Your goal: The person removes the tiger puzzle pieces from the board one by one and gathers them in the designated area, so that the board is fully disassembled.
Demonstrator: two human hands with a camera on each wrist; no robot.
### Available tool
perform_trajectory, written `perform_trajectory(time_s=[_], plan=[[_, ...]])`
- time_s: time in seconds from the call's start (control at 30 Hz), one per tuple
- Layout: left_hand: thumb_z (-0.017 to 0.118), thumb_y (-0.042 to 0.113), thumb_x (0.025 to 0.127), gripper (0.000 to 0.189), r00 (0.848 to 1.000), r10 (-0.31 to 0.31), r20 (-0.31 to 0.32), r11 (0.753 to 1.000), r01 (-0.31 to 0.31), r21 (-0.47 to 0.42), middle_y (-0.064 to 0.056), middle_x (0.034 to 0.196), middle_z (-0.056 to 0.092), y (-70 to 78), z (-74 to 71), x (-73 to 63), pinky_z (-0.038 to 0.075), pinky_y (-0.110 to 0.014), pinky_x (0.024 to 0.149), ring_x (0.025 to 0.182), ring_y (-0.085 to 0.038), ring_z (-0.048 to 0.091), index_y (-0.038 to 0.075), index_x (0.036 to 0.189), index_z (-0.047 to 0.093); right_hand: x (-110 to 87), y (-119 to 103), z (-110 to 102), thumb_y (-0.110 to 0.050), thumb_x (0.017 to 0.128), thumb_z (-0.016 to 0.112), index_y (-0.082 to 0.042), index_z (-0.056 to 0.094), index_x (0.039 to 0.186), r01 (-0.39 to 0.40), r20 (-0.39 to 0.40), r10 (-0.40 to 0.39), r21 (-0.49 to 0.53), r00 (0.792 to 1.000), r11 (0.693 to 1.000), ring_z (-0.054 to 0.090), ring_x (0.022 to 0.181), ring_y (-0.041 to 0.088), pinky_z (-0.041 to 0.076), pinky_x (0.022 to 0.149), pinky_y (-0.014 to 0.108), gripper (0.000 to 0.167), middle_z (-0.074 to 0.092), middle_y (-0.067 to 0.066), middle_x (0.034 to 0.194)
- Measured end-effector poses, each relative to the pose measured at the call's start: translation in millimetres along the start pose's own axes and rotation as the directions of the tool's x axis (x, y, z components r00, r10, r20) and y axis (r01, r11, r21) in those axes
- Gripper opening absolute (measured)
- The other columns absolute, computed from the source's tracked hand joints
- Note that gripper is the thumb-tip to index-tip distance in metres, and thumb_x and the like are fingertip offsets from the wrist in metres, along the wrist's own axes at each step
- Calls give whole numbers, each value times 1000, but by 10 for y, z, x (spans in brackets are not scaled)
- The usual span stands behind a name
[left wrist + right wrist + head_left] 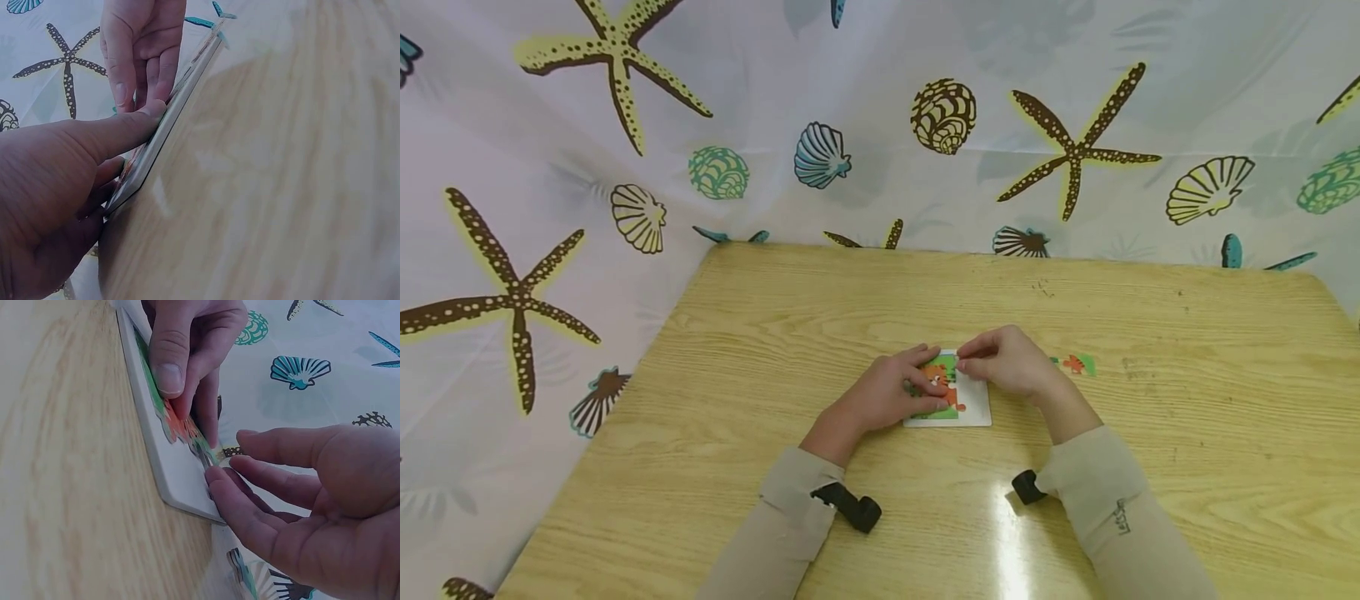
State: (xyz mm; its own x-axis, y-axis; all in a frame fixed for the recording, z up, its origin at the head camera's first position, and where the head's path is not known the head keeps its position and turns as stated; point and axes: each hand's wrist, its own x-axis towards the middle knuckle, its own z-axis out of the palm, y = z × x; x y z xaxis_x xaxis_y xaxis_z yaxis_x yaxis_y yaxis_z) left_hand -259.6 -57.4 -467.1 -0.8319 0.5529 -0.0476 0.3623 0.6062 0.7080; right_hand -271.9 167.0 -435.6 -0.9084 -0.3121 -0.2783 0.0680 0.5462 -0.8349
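Note:
A small jigsaw puzzle [940, 367] with an orange animal on green lies in a white tray [976, 408]; its pieces fill the left part, and white base shows on the right. My left hand [891, 387] rests over the left side, fingers spread and pressing on the pieces, thumb along the near edge. From the right my right hand [1011, 362] reaches in, its fingertips [217, 478] touching the edge of a green piece [201, 453] at the far side of the puzzle. A gap shows between its thumb and fingers.
Loose puzzle pieces [1077, 364], green and orange, lie on the wooden table [1210, 400] just right of my right hand. A curtain [880, 117] printed with shells and starfish hangs behind the table and along its left side. Black wrist cameras [867, 514] sit at both sleeves.

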Motion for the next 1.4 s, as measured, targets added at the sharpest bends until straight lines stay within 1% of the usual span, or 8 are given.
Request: perform_trajectory(time_s=[0.3, 0.47, 0.67, 0.93, 1.07, 1.2, 1.3, 1.4], plan=[[79, 33, 87, 21, 1000, 5, -5, 1000, -5, -24, -2, 159, 41, 30, -20, -21, 32, -47, 120, 153, -23, 27, 17, 100, 82, 9, 0, -5, -21, 98, 66, -2, 70, 123, 17, 55, -19, 34, 998, 999, 63, 113, 23, 54, 90, 33, 31, 65, 16, 129], [78, 33, 88, 24, 1000, 10, 10, 1000, -10, -16, -5, 160, 39, 48, -39, -38, 31, -48, 121, 153, -25, 25, 16, 105, 81, 7, 6, 4, -22, 97, 67, -4, 72, 121, 1, 42, -3, 38, 999, 999, 60, 116, 25, 52, 92, 33, 31, 65, 16, 129], [78, 33, 87, 24, 999, -11, 33, 1000, 11, -15, -2, 161, 37, 44, -47, -38, 28, -46, 122, 154, -23, 24, 18, 105, 81, -1, -3, 14, -24, 96, 68, -3, 74, 116, -14, 21, 13, 50, 1000, 999, 61, 112, 23, 52, 90, 32, 30, 67, 16, 126], [77, 35, 88, 24, 999, -4, 44, 1000, 2, 25, -3, 160, 37, 37, -56, -29, 29, -48, 122, 154, -25, 23, 16, 103, 81, -36, -47, -3, -26, 96, 68, -3, 72, 122, 36, 45, -39, 59, 998, 998, 61, 119, 27, 54, 95, 38, 34, 63, 19, 133], [77, 35, 88, 25, 999, 2, 40, 1000, -3, 23, -3, 160, 38, 28, -55, -25, 29, -48, 122, 154, -25, 23, 16, 104, 81, -27, -56, 15, -26, 95, 70, -4, 75, 117, 34, -3, -34, 55, 999, 998, 64, 110, 23, 55, 88, 32, 31, 67, 17, 127], [78, 34, 87, 24, 999, 4, 36, 1000, -4, 15, -3, 160, 38, 19, -48, -18, 29, -49, 122, 154, -26, 23, 16, 104, 81, -30, -74, 29, -21, 94, 71, -4, 78, 109, -12, -90, 18, 74, 996, 997, 66, 99, 19, 55, 79, 26, 23, 73, 14, 115], [78, 34, 87, 24, 999, -1, 33, 1000, 1, 7, -2, 160, 38, 16, -46, -17, 29, -49, 122, 154, -25, 23, 17, 103, 82, -37, -90, 23, -19, 94, 71, -5, 78, 105, -36, -127, 48, 95, 991, 995, 66, 94, 18, 56, 77, 25, 19, 73, 13, 110], [78, 33, 87, 23, 1000, -2, 29, 1000, 2, 1, -3, 160, 38, 19, -48, -20, 29, -49, 121, 154, -25, 23, 17, 103, 82, -41, -98, 16, -18, 93, 72, -4, 78, 104, -29, -131, 41, 96, 991, 995, 65, 92, 17, 56, 78, 26, 18, 72, 12, 109]])
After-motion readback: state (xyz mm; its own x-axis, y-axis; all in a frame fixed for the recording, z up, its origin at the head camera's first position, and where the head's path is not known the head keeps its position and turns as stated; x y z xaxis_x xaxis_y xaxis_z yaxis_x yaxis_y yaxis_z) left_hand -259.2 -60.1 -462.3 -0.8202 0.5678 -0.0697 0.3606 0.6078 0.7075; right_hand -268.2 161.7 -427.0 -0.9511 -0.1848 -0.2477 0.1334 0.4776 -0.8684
